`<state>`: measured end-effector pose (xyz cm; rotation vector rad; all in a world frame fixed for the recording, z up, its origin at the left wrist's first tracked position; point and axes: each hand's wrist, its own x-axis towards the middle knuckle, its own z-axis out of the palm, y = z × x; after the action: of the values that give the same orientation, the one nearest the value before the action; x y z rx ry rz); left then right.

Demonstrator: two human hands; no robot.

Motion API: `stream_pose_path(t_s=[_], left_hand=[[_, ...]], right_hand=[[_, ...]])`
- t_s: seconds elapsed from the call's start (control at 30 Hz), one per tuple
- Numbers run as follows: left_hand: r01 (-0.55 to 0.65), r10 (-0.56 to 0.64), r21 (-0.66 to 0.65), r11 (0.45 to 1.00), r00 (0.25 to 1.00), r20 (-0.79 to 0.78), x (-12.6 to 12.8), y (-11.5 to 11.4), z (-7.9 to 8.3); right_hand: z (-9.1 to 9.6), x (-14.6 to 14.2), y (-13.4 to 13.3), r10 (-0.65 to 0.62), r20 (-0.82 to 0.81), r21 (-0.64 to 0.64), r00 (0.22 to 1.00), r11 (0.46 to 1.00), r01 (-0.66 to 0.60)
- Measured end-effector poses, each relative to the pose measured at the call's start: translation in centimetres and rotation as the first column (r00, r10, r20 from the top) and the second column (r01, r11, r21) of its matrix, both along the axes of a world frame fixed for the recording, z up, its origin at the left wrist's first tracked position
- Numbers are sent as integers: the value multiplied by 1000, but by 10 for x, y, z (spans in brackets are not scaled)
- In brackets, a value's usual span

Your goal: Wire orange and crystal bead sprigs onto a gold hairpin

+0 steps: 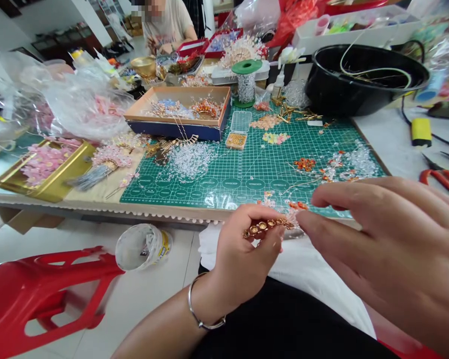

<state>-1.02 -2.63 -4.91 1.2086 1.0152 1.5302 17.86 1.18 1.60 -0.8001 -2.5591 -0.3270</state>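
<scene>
My left hand grips a gold hair ornament between thumb and fingers, just in front of the table edge. A row of round gold settings runs along it, and clear and orange beads cluster at its right end. My right hand is beside that beaded end, its thumb tip close to the beads. A gap shows between its thumb and index finger, and I see nothing held there. Whether the thumb touches the beads I cannot tell. Behind the hands lies a green cutting mat.
Clear beads, orange beads and a small bead box lie on the mat. Around it stand a blue-sided box, a wire spool, a black basin and red-handled pliers. A person sits opposite. A red stool and bucket stand left.
</scene>
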Motion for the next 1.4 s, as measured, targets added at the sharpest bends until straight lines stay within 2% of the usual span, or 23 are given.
stream_pose_path(t_s=[0.07,0.2,0.43,0.57,0.73,0.83,0.93,1.03,1.1,1.13,1.23,1.3,1.4], left_hand=[[-10,10,19,1000,1000,-19,-1,0,0],[-34,36,31,999,998,-57,-2,0,-1],[-95,115,121,988,977,-177,-1,1,-2],[-126,157,149,981,962,-222,0,1,3],[-179,228,189,966,933,-280,-1,0,6],[-193,256,221,956,918,-304,-1,0,4],[-208,283,248,946,903,-323,-1,0,0],[-225,316,287,931,891,-327,-2,0,-1],[-217,321,320,922,891,-321,-4,0,-1],[-205,318,339,918,893,-320,-4,0,0],[-165,313,401,901,887,-339,-6,0,2],[-143,328,441,886,866,-377,-7,0,4],[-104,361,501,859,818,-448,-8,0,6]], right_hand=[[4,-6,3,57,51,41,997,997,-59],[1,-12,4,73,104,51,992,996,-79],[1,-17,5,60,116,48,991,997,-66],[5,-18,6,139,85,102,987,984,-148],[3,-7,-8,133,82,118,988,983,-142],[-4,0,-21,100,112,32,989,994,-104],[-13,0,-31,-16,-4,-76,1000,997,15],[-20,-5,-36,-143,-116,-222,983,968,114],[-21,-7,-37,-172,-153,-401,973,911,98],[-20,-8,-37,-185,-165,-506,969,859,78],[-15,-9,-34,-231,-178,-785,957,620,4],[-9,-10,-28,-247,-187,-873,951,486,-45],[-3,-12,-18,-282,-184,-924,942,376,-68]])
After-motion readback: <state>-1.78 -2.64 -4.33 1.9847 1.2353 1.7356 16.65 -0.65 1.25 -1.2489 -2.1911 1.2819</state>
